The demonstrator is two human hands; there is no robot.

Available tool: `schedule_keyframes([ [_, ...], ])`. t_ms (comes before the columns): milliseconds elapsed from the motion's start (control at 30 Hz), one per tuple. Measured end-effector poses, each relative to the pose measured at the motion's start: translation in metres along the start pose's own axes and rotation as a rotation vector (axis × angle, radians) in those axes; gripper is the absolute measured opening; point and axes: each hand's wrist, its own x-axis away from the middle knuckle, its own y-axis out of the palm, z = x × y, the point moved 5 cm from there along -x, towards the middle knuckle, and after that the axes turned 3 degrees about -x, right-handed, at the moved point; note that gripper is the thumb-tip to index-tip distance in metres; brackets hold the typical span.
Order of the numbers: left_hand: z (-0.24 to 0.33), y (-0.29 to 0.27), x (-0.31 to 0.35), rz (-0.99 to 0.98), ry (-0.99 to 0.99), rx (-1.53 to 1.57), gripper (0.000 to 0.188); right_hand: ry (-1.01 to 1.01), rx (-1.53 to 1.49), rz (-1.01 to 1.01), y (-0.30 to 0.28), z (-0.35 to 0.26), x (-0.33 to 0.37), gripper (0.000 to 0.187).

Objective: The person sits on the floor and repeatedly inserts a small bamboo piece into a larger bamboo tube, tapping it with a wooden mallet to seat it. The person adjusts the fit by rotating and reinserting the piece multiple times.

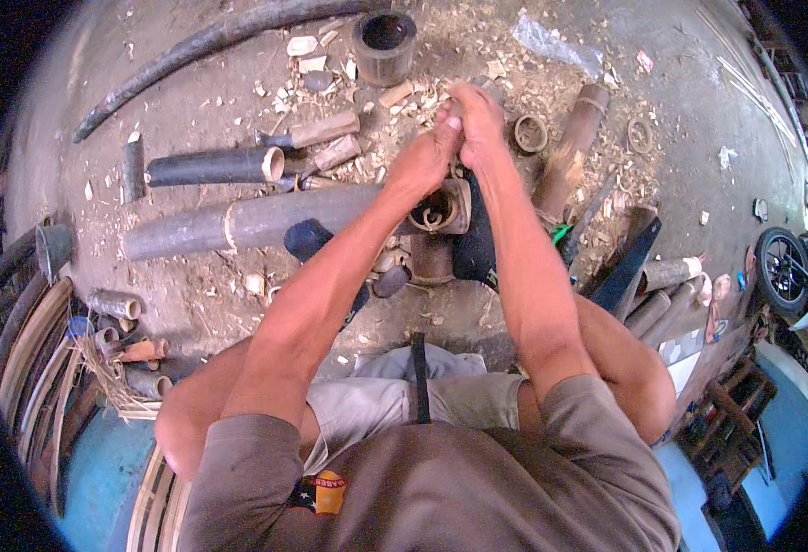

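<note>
My two arms reach forward and meet over the work between my feet. My left hand (428, 155) is closed, its thumb along a narrow grip. Against it, my right hand (477, 118) is wrapped round the same thing, which is mostly hidden by the fingers. Just below the hands is the open end of a thick bamboo pole (303, 219), with curled shavings inside. That pole lies on the ground, pointing left. Under its open end, a short bamboo piece (432, 260) sits between my feet, which wear dark socks.
Wood chips lie all over the floor. At left are wooden-handled chisels (326, 130) and a black bamboo tube (211, 166). A hollow round block (384, 63) stands ahead. To the right are a bamboo length (577, 138), a saw (632, 262) and a wheel (783, 270).
</note>
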Motion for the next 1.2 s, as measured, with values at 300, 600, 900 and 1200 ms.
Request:
schedule_keyframes([
  [300, -0.04, 0.025, 0.124, 0.874, -0.246, 0.934, 0.069, -0.202, 0.814, -1.221, 0.132, 0.096, 0.082, 0.03],
  [600, -0.029, -0.005, 0.04, 0.427, -0.384, 1.273, 0.072, -0.073, 1.183, -0.812, 0.13, 0.053, -0.008, 0.037],
  [900, -0.008, 0.019, 0.012, -0.061, -0.355, 0.877, 0.076, -0.06, 0.69, -0.197, 0.026, 0.014, -0.019, 0.016],
  [1200, 0.032, 0.048, 0.031, -0.688, 0.243, 0.111, 0.102, -0.415, 0.161, 0.549, -0.097, -0.018, 0.108, 0.035],
])
